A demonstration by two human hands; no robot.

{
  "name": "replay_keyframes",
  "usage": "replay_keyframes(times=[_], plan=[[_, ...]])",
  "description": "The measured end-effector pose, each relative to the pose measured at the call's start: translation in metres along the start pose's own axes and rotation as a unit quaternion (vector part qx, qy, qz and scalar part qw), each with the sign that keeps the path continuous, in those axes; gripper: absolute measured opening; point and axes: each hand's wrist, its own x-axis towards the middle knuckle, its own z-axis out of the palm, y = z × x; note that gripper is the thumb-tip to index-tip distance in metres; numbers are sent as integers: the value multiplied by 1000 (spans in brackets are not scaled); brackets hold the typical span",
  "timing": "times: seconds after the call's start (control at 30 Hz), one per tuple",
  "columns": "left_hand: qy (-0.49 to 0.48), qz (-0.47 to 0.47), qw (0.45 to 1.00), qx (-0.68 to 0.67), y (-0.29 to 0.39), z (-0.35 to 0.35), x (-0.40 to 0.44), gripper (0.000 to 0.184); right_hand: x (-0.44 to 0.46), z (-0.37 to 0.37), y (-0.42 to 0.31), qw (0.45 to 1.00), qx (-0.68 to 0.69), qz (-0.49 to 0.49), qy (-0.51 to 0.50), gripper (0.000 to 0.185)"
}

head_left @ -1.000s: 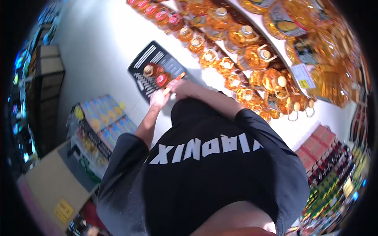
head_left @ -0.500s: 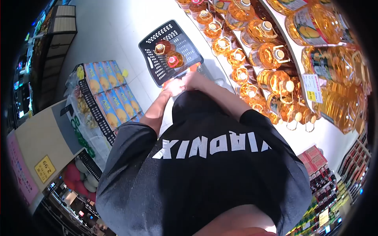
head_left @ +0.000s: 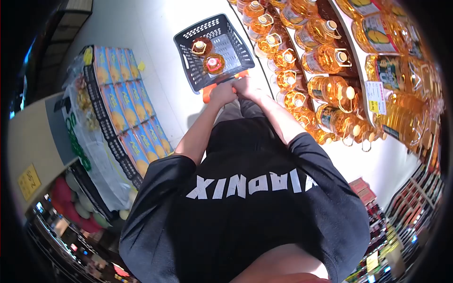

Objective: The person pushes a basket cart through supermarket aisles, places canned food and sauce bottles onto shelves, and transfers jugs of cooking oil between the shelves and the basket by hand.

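Both my hands are closed round the orange handle (head_left: 206,93) of a black shopping basket cart (head_left: 201,30). My left hand (head_left: 222,94) and my right hand (head_left: 247,87) sit close together, nearly touching. Just beyond them is the perforated basket. Inside it stand two bottles of amber cooking oil, one with a pale cap (head_left: 200,45) and one with a red-and-white cap (head_left: 213,63). Parts of the handle are hidden beneath my fingers.
Shelves of large oil bottles (head_left: 321,59) run along the right, with a price tag (head_left: 375,97) on the edge. Blue-and-yellow boxes (head_left: 115,106) are stacked at left, beside bagged goods and a counter (head_left: 37,137). Pale floor (head_left: 158,42) lies between.
The view has shifted past the shelves and boxes; more of the stacked boxes shows. The cart sits slightly higher and farther right in view, with both hands still on its handle.
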Motion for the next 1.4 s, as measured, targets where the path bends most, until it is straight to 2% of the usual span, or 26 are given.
replay_keyframes(times=[0.13,0.27,0.37,0.4,0.47,0.5,0.53,0.57,0.6,0.63,0.7,0.73,0.87,1.0,1.13,1.17,1.4], plan=[[-33,-43,999,3,-1,19,-20,39,-41,20,-16,997,-15,43,-56,20],[-55,6,998,42,15,34,-69,38,-70,60,-21,995,-27,30,-94,21],[-71,-51,994,60,6,81,-85,39,-78,85,-26,994,-23,-16,-110,22],[-48,-30,996,73,7,86,-96,40,-83,85,-25,993,-15,-51,-107,23],[-88,-66,993,51,31,72,-125,39,-93,86,-25,987,3,-120,-102,26],[-109,-85,990,40,42,69,-137,39,-100,92,-26,984,-1,-120,-131,28],[-143,-64,987,45,47,76,-148,38,-105,100,-29,980,-4,-121,-159,30],[-63,-48,996,42,23,116,-148,34,-109,108,-28,975,-4,-121,-185,33],[-84,-57,993,67,37,110,-163,34,-105,160,-13,975,30,-153,-160,36],[-106,-62,988,89,56,107,-180,35,-127,170,-9,965,146,-172,-136,35],[-97,-82,989,75,51,140,-192,33,-162,180,-9,956,141,-253,-47,36],[-92,-95,989,62,56,155,-203,32,-171,186,-12,962,97,-242,-83,36],[-110,-131,984,46,75,192,-227,36,-216,172,-18,964,87,-184,-173,39],[-81,-147,986,15,100,231,-250,38,-263,177,-8,970,104,-159,-154,41],[-42,-153,987,-36,117,279,-269,39,-296,186,1,961,61,-166,-211,37],[-37,-157,986,-32,120,292,-274,39,-302,203,6,967,46,-184,-169,36],[-10,-164,984,-74,196,339,-342,33,-394,228,14,966,-11,-179,-187,43]])
